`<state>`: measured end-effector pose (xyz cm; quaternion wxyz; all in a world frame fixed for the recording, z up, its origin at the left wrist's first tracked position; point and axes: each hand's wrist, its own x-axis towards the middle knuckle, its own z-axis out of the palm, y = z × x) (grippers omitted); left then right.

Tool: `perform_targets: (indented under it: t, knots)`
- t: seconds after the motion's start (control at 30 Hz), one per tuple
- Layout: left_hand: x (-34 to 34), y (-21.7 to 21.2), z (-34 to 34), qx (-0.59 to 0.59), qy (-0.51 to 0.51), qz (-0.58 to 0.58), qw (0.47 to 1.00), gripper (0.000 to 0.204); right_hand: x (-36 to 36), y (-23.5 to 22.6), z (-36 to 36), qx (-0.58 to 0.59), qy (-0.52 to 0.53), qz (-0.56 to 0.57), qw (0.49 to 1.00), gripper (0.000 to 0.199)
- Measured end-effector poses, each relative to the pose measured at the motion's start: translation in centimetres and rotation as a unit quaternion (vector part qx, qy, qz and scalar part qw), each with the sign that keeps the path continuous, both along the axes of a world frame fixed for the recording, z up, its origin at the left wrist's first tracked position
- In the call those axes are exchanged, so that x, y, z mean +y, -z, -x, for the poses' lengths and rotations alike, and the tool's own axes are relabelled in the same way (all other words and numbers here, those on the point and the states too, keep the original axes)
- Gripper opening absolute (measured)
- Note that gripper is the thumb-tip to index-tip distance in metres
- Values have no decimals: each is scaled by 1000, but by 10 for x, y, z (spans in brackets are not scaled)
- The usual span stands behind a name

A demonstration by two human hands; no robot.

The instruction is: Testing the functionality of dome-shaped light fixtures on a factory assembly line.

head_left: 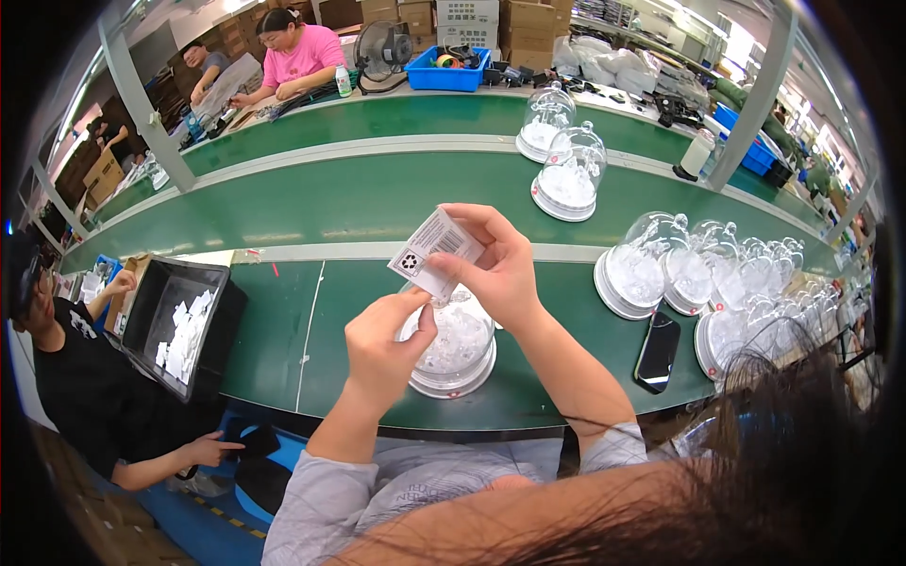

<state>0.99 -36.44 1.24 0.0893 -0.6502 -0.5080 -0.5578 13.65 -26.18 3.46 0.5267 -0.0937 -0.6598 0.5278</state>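
Green conveyor surface (pixel 377 203) carried a clear dome (pixel 451 344) at six o'clock; both hands' fingers pinched a white label sheet (pixel 432 250) above it, likely peeling; pressing it on seemed next.

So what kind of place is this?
Most likely a factory assembly or packing line: long green conveyor belts, rows of identical clear dome-shaped items, stacked cardboard boxes, and several workers seated along the belts.

Left hand (pixel 385 344): fingertips pinch lower edge of white printed label (pixel 434 251).
Right hand (pixel 500 269): grips label's upper right side.
Clear dome (pixel 451 349): on green table (pixel 359 198), directly beneath both hands.
Black phone (pixel 657 351): lying right of dome.
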Motion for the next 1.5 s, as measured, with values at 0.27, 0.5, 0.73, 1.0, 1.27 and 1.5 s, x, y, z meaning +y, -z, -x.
perform_targets:
  t: [0.27,0.5,0.73,1.0,1.27,1.5]
  knots:
    - [-3,-15,15,-19,66,82,994,16,2,-3,11,-9,-62,134,989,44]
    - [3,-5,19,-107,113,101,983,22,8,1,14,-6,-43,186,981,45]
    - [2,-14,39,-121,73,65,988,42,7,-8,33,153,59,120,979,47]
    - [-3,-21,80,-91,39,-51,994,21,-36,-36,30,-122,30,-146,981,49]
    - [-63,-1,366,-118,-427,146,885,64,-28,-9,-9,-261,130,-172,941,56]
    - [-88,21,446,43,-618,392,681,79,-19,4,14,-288,9,-170,942,55]
